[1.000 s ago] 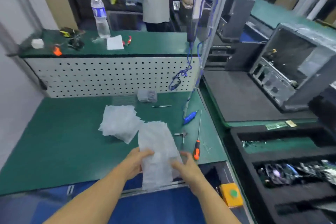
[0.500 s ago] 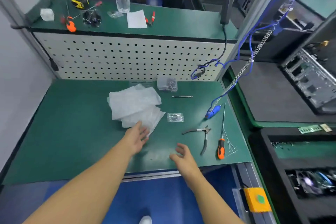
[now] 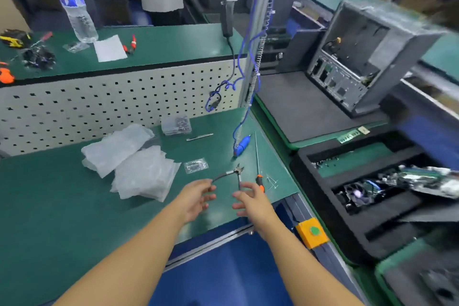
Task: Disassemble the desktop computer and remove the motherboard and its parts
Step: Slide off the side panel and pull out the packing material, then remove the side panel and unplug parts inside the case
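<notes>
The green-matted bench (image 3: 49, 206) spreads under us. The desktop computer case (image 3: 357, 57) sits well apart at two o'clock on a dark pad, its open side turned our way. We judge it heavy and rigid: thin sheet steel, boxy, with edges that may be sharp. It is best taken by the outer frame with both hands, never by the inner brackets.

At three o'clock a black foam tray (image 3: 318, 156) holds circuit boards (image 3: 409, 179) in its slots. These look stiff yet fragile, so we would lift them by their rims and keep off the components.

At eleven o'clock from our hands lie soft, crinkled white bags (image 3: 139, 164), light and slippery.

Our left hand (image 3: 196, 199) and right hand (image 3: 250, 201) hover low over the bench front, fingers loosely spread, gripping nothing. We cannot tell whether the left fingertips touch the pliers (image 3: 236, 172) at twelve o'clock. These are slim, hard metal with smooth curved handles. Just at one o'clock lies a thin screwdriver (image 3: 259, 180) with an orange grip.
</notes>
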Demonstrator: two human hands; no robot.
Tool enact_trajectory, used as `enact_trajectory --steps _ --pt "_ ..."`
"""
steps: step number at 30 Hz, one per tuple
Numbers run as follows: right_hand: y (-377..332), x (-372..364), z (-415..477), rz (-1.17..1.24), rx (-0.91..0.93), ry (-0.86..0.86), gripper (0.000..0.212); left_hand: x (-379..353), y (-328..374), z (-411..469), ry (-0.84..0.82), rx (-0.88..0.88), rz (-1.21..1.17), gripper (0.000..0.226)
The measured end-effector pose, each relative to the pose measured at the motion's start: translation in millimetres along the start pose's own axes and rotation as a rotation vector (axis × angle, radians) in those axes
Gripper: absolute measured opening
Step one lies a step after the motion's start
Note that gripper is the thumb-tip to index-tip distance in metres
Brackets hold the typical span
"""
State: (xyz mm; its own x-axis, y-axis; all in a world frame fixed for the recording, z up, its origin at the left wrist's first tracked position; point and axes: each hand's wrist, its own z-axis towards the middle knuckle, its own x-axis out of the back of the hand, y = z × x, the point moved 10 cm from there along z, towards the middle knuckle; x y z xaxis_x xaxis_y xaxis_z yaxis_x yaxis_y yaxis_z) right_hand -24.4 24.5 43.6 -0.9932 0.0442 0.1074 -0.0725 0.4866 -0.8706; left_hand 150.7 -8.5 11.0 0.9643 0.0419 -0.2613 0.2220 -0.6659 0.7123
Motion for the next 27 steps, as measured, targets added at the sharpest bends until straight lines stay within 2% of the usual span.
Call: enact_trajectory --steps 5,10,20,27 --pt "12 101 -37 0.122 -0.034 0.179 0.028 -113 -20 2 -0.169 0.02 0.205 0.012" --pt "33 215 -91 0.242 -0.041 0.381 0.02 -241 -52 -14 -0.345 0.047 0.314 0.013" --pt "81 430 -242 0.276 0.025 0.74 0.016 -506 -147 -99 -0.745 0.121 0.419 0.018" --pt "113 536 -336 0.315 0.054 0.911 0.017 -644 -207 -177 -0.958 0.114 0.406 0.011"
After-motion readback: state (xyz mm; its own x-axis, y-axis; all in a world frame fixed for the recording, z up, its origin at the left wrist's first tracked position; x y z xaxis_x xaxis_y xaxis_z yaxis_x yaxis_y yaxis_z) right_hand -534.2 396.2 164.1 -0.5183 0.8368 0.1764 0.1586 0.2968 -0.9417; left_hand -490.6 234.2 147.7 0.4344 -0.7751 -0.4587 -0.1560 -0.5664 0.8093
